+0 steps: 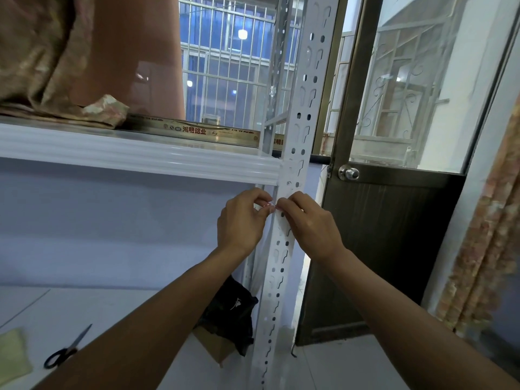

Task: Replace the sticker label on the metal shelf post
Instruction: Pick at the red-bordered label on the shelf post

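A white perforated metal shelf post runs upright through the middle of the view. Both my hands meet in front of it, just below the upper shelf's edge. My left hand and my right hand pinch a small pale sticker label between their fingertips, right at the post's left edge. The label is tiny and mostly hidden by my fingers; I cannot tell whether it touches the post.
A white shelf board carries folded cloth on top. On the lower shelf lie black-handled scissors and a pale green cloth. A black bag sits behind the post. A dark door with a round knob stands at right.
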